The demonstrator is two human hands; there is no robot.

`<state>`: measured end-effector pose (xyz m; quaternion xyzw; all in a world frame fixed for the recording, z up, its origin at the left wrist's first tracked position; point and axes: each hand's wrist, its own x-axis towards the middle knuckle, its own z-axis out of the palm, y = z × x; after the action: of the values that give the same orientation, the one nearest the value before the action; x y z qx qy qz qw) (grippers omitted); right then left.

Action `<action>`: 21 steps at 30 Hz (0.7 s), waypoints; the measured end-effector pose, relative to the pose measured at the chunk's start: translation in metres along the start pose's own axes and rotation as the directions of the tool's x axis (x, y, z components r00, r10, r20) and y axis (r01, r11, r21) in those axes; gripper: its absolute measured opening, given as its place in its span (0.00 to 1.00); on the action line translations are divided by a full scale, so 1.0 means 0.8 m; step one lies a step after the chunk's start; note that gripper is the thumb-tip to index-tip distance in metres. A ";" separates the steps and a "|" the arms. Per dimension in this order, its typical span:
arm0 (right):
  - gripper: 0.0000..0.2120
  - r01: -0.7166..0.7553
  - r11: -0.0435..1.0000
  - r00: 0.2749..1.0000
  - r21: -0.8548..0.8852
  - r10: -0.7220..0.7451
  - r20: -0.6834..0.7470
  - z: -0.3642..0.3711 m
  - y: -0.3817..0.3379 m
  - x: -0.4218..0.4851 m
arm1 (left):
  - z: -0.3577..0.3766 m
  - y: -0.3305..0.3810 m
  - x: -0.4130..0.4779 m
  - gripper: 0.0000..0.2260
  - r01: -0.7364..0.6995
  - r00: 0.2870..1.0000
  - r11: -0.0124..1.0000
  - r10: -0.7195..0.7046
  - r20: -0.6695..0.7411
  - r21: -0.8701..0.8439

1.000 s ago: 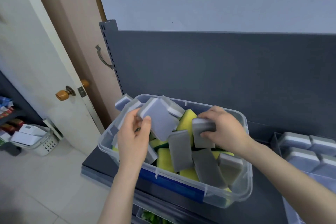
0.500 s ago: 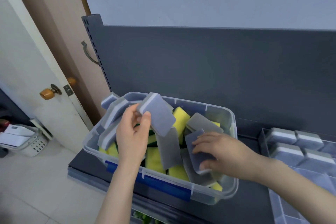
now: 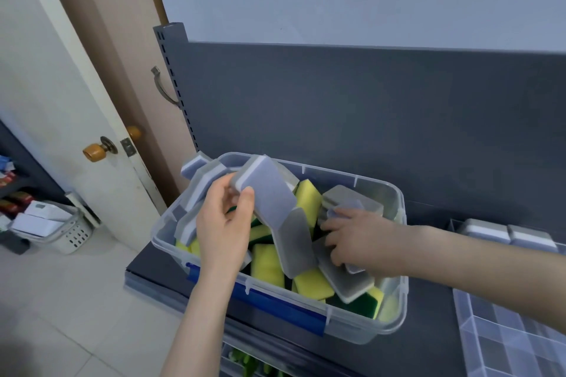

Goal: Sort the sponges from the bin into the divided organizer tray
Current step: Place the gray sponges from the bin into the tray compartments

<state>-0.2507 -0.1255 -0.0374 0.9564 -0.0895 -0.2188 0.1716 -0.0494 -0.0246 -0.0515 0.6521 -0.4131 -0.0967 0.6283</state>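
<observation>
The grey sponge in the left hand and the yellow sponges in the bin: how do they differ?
The grey sponge is lifted above the bin, pinched by the left hand; the yellow sponges lie loose inside it. The grey sponge has a white layer; the yellow sponges have dark green backs. Both are rectangular blocks.

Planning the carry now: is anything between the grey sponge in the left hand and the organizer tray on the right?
Yes. The right hand and forearm reach into the bin, crossing the straight path from the grey sponge held by the left hand to the organizer tray. The bin's right wall also stands between.
</observation>
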 end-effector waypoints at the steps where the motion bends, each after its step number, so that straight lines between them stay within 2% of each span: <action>1: 0.12 -0.031 0.999 1.000 -0.006 0.031 -0.002 0.000 0.002 -0.001 | 0.000 0.000 0.000 0.10 -0.001 1.000 1.000 0.001 -0.001 0.005; 2: 0.11 -0.041 0.998 0.998 -0.039 0.040 -0.046 0.000 0.003 -0.003 | 0.000 0.001 -0.001 0.09 -0.005 1.000 1.000 0.005 -0.001 0.011; 4: 0.06 -0.072 0.989 0.969 -0.129 0.039 -0.245 -0.003 0.006 -0.010 | 0.001 0.003 -0.002 0.08 -0.013 1.000 1.000 0.013 0.002 0.013; 5: 0.08 -0.077 0.990 0.944 -0.121 0.034 -0.327 -0.008 0.007 -0.014 | 0.002 0.004 -0.002 0.08 -0.016 1.000 1.000 0.016 0.005 0.011; 7: 0.09 -0.105 0.994 0.900 -0.011 0.090 -0.426 -0.014 0.010 -0.021 | 0.005 0.006 -0.003 0.08 -0.020 1.000 1.000 0.020 0.009 0.007; 9: 0.13 -0.179 0.968 0.900 0.176 0.234 -0.369 -0.018 0.019 -0.030 | 0.007 0.007 -0.003 0.10 -0.014 1.000 1.000 0.015 0.012 -0.011; 11: 0.20 -0.263 0.834 0.844 0.486 0.443 -0.303 -0.020 0.029 -0.040 | 0.010 0.007 -0.002 0.11 -0.010 1.000 1.000 0.010 0.012 -0.021; 13: 0.24 -0.263 0.639 0.719 0.723 0.629 -0.295 -0.021 0.030 -0.052 | 0.015 0.008 -0.003 0.12 -0.013 1.000 1.000 0.013 0.014 -0.015; 16: 0.24 -0.199 0.436 0.538 0.878 0.797 -0.274 -0.015 0.019 -0.067 | 0.023 0.013 -0.004 0.13 -0.024 0.999 1.000 0.024 0.029 -0.004; 19: 0.19 -0.006 0.209 0.381 0.978 0.904 -0.191 -0.003 0.003 -0.078 | 0.030 0.022 -0.004 0.15 -0.100 0.994 0.994 0.098 0.049 0.049; 21: 0.15 0.151 0.054 0.319 0.987 0.943 -0.100 0.003 -0.004 -0.086 | 0.037 0.033 -0.004 0.15 -0.153 0.987 0.986 0.149 0.057 0.062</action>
<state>-0.3125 -0.1064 -0.0144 0.7049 -0.4383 0.4350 -0.3491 -0.0812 -0.0408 -0.0345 0.6366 -0.4804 -0.0520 0.6011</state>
